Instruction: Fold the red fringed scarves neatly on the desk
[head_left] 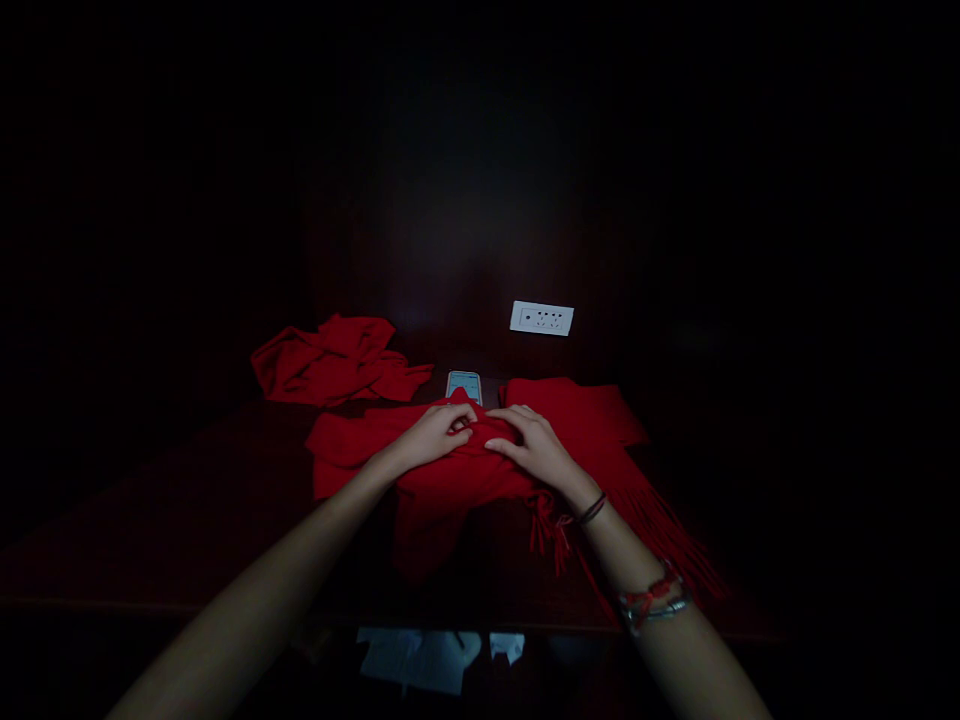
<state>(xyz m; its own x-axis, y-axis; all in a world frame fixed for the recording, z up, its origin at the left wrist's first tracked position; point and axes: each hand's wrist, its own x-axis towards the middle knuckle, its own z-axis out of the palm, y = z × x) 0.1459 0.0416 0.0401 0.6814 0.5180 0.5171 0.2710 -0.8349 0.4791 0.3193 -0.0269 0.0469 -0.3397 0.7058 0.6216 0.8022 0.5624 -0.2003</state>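
A red scarf (360, 440) with fringe at its right end lies crumpled on the dark table, one part hanging forward toward the edge. My left hand (435, 438) is closed on a raised fold at the scarf's middle, its fingers curled and the thumb close to them. Facing it, my right hand (534, 447) rests on the same scarf with fingers stretched out and thumb apart. The cloth under both palms is hidden. A phone (464, 385) with a lit screen stands just beyond the scarf, its lower part covered by the raised fold.
Another red cloth (330, 360) lies heaped at the back left. To the right is a folded red fringed scarf (577, 410). A white socket panel (541, 319) is on the back wall. Pale papers (420, 658) show below the table's front edge. The surroundings are very dark.
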